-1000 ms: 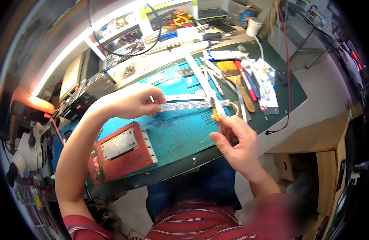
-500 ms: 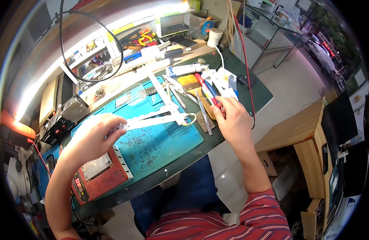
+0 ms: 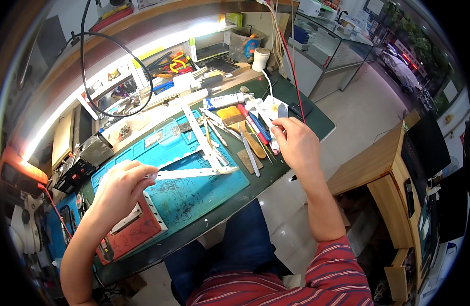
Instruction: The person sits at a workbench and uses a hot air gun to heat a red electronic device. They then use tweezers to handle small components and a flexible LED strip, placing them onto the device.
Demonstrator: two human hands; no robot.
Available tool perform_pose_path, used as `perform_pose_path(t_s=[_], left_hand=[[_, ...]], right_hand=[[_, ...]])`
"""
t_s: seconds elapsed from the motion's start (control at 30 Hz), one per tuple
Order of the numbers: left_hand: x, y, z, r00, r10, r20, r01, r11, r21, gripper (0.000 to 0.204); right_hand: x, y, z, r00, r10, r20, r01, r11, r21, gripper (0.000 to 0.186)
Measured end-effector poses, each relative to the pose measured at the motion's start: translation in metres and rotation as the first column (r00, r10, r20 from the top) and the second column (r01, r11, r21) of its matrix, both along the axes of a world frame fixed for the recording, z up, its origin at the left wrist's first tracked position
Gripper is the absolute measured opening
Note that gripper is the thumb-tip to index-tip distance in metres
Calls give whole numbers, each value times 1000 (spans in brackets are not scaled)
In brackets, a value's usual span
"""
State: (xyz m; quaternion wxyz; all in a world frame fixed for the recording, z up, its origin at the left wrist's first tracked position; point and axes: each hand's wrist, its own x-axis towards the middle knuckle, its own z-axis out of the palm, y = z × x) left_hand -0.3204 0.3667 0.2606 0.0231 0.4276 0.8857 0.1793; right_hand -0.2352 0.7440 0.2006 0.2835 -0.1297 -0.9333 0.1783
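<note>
My left hand (image 3: 120, 194) pinches the left end of a white strip (image 3: 189, 174) over the blue work mat (image 3: 191, 204). The strip extends right toward a long white bar (image 3: 198, 131), which lies at an angle across the mat. Beyond the mat's right edge, my right hand (image 3: 298, 150) has its fingers curled down over a pile of white packaging and tools; what they hold is hidden. Beside it lie red and blue pens (image 3: 255, 125), a wooden brush (image 3: 247, 137) and silver tweezers (image 3: 249, 153). A red heating plate (image 3: 135, 237) sits under my left wrist.
Black cable loops (image 3: 118, 113) hang over the back shelves. An orange meter (image 3: 23, 173) stands at the left, a white cup (image 3: 260, 61) at the back. A red wire hangs past the bench's right. A wooden desk (image 3: 367, 166) is at the right.
My right hand has left the strip and the yellow-handled tool seen there, moving right to the tool pile. My left hand has shifted down-left with the strip. The view has swung rightward.
</note>
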Motion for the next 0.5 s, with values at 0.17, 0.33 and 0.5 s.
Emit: perform_pose_path(t_s=[0.17, 0.33, 0.5], left_hand=[[-4, -5, -5, 1000, -18, -18, 19, 999, 43, 17], [-1, -3, -2, 988, 99, 120, -106, 993, 59, 15], [-2, -3, -4, 971, 126, 202, -154, 979, 131, 17]], right_hand=[[-27, -24, -5, 965, 264, 8, -264, 965, -10, 14], [-57, -35, -2, 971, 211, 110, -216, 976, 38, 15], [-59, -7, 13, 995, 74, -68, -72, 997, 35, 15]])
